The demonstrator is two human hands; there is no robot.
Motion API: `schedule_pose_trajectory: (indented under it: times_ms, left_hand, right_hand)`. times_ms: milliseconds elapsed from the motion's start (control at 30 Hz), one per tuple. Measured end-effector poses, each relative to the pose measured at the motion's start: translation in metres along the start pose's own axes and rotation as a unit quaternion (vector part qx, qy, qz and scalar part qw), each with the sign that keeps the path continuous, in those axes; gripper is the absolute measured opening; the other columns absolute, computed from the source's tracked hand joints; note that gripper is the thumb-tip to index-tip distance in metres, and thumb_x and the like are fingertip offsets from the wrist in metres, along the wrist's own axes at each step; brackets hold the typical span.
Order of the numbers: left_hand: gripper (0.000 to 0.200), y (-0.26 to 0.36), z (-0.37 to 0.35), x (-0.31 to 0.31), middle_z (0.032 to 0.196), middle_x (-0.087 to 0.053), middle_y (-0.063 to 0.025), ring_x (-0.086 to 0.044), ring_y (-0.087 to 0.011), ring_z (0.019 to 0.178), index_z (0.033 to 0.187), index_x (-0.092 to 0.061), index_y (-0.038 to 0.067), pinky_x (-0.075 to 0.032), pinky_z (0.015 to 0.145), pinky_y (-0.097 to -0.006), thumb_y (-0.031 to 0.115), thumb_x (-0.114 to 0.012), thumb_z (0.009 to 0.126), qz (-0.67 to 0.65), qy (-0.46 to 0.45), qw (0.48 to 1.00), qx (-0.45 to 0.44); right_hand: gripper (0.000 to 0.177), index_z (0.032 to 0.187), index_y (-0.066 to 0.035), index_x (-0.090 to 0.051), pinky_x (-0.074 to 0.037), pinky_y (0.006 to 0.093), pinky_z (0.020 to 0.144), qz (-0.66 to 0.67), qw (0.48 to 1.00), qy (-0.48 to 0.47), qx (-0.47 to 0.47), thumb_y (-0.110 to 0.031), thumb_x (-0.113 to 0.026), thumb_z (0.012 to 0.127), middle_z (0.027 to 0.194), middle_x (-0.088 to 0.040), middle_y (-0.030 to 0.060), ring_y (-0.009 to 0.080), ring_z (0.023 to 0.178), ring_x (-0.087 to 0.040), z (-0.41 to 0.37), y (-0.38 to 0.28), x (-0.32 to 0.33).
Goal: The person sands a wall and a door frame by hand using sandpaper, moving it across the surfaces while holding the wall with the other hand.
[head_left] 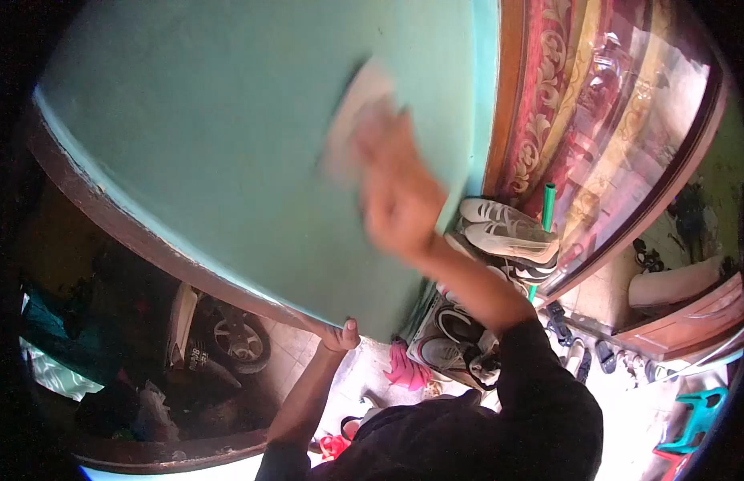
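My right hand (pixel 396 192), smeared by motion, presses a pale flat pad (pixel 356 108) against the green wall (pixel 211 160). What the pad is made of cannot be made out. Lower down, my left hand (pixel 340 337) grips the brown window frame (pixel 252 298) at the wall's edge. Its thumb points up, and the other fingers are mostly hidden.
White sneakers (pixel 508 228) and other shoes fill a rack beside my right arm. A green pole (pixel 548 207) stands by them, before a curtained window (pixel 580 120). A motorbike wheel (pixel 238 343) shows through the left opening. A teal stool (pixel 696 417) is at right.
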State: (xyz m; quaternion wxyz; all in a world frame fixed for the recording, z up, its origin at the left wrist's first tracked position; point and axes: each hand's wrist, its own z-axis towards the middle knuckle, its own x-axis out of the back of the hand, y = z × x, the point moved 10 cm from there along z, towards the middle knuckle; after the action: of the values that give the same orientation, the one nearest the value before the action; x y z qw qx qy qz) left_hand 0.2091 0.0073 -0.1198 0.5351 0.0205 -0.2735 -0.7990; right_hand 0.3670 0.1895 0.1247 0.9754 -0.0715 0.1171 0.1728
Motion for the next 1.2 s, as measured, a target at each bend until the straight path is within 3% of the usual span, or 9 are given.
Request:
schedule_pose_trajectory:
  times_ms: [133, 300, 433, 500, 667, 767, 933, 1133, 1200]
  left_hand:
    - [0.123, -0.010, -0.016, -0.002, 0.166, -0.004, -0.0306, -0.021, -0.0390, 0.153, 0.159, 0.018, -0.008, -0.018, 0.124, -0.0523, 0.053, -0.064, 0.091, -0.027, 0.014, 0.999, 0.032]
    - [0.124, -0.017, -0.015, 0.003, 0.167, -0.003, -0.0300, -0.021, -0.0390, 0.152, 0.160, 0.020, -0.006, -0.020, 0.124, -0.0522, 0.053, -0.065, 0.090, -0.027, 0.038, 0.999, 0.028]
    - [0.128, -0.009, -0.003, -0.001, 0.167, 0.000, -0.0303, -0.017, -0.0394, 0.154, 0.160, 0.022, -0.004, -0.018, 0.125, -0.0516, 0.055, -0.067, 0.089, -0.084, 0.052, 0.995, 0.021]
    - [0.128, -0.004, -0.002, -0.003, 0.168, 0.003, -0.0309, -0.014, -0.0406, 0.155, 0.161, 0.020, -0.003, -0.016, 0.125, -0.0528, 0.057, -0.067, 0.088, -0.084, 0.050, 0.994, 0.044]
    - [0.123, -0.027, -0.008, 0.004, 0.168, 0.010, -0.0335, -0.005, -0.0465, 0.158, 0.165, 0.010, 0.000, -0.010, 0.125, -0.0594, 0.061, -0.065, 0.088, -0.066, 0.067, 0.994, 0.048]
    - [0.118, 0.009, 0.026, 0.004, 0.168, 0.011, -0.0361, 0.001, -0.0517, 0.157, 0.166, 0.002, 0.002, -0.005, 0.123, -0.0650, 0.064, -0.061, 0.089, -0.016, 0.081, 0.997, 0.010]
    - [0.107, 0.070, 0.070, 0.012, 0.167, 0.001, -0.0397, -0.003, -0.0545, 0.156, 0.167, -0.010, 0.004, -0.004, 0.121, -0.0692, 0.066, -0.054, 0.092, 0.076, 0.084, 0.989, -0.093]
    - [0.086, 0.086, 0.140, 0.048, 0.166, -0.015, -0.0392, -0.015, -0.0558, 0.155, 0.164, -0.027, 0.007, -0.005, 0.120, -0.0722, 0.059, -0.045, 0.099, 0.056, 0.054, 0.979, -0.187]
    - [0.079, 0.083, 0.175, 0.070, 0.165, -0.022, -0.0363, -0.019, -0.0539, 0.154, 0.162, -0.034, 0.008, -0.005, 0.121, -0.0710, 0.056, -0.044, 0.100, 0.056, 0.060, 0.976, -0.203]
  right_hand:
    - [0.029, 0.122, -0.004, -0.075, -0.026, 0.0720, 0.119, 0.091, 0.964, -0.196, 0.156, -0.005, -0.062, 0.096, 0.132, -0.071, 0.0129, 0.0355, 0.134, -0.061, -0.030, -0.082, -0.027]
    - [0.035, 0.134, 0.011, -0.062, -0.039, 0.0436, 0.118, -0.080, 0.987, 0.071, -0.122, -0.003, -0.054, 0.104, 0.137, -0.065, 0.0260, 0.0379, 0.134, -0.059, 0.027, 0.082, 0.036]
    - [0.033, 0.130, 0.012, -0.065, -0.037, 0.0520, 0.119, -0.014, 1.000, 0.011, 0.001, 0.000, -0.055, 0.101, 0.135, -0.067, 0.0263, 0.0378, 0.133, -0.060, 0.008, -0.004, 0.000]
    - [0.017, 0.107, 0.005, -0.074, -0.033, 0.0658, 0.117, 0.026, 0.982, -0.128, 0.136, 0.003, -0.063, 0.094, 0.117, -0.075, 0.0222, 0.0411, 0.126, -0.065, 0.002, -0.076, -0.024]
    - [0.019, 0.110, 0.010, -0.071, -0.044, 0.0505, 0.113, -0.046, 0.994, 0.092, -0.025, -0.002, -0.062, 0.099, 0.131, -0.068, 0.0284, 0.0342, 0.125, -0.067, 0.057, 0.043, 0.016]
    - [0.017, 0.107, 0.011, -0.068, -0.043, 0.0500, 0.114, -0.063, 0.995, 0.070, -0.044, -0.002, -0.059, 0.099, 0.132, -0.067, 0.0292, 0.0361, 0.128, -0.064, 0.077, 0.038, 0.012]
    - [0.016, 0.109, 0.011, -0.062, -0.044, 0.0511, 0.114, 0.013, 0.970, -0.156, 0.184, -0.001, -0.056, 0.100, 0.134, -0.064, 0.0342, 0.0434, 0.133, -0.059, 0.062, -0.119, -0.054]
    - [0.018, 0.110, 0.005, -0.063, -0.044, 0.0545, 0.113, -0.011, 0.994, -0.051, 0.097, 0.004, -0.057, 0.094, 0.132, -0.062, 0.0374, 0.0478, 0.129, -0.062, 0.129, -0.099, -0.062]
    - [0.023, 0.108, 0.002, -0.066, -0.043, 0.0547, 0.114, -0.038, 0.980, -0.062, 0.184, 0.004, -0.063, 0.085, 0.132, -0.067, 0.0285, 0.0438, 0.129, -0.063, 0.139, -0.133, -0.078]
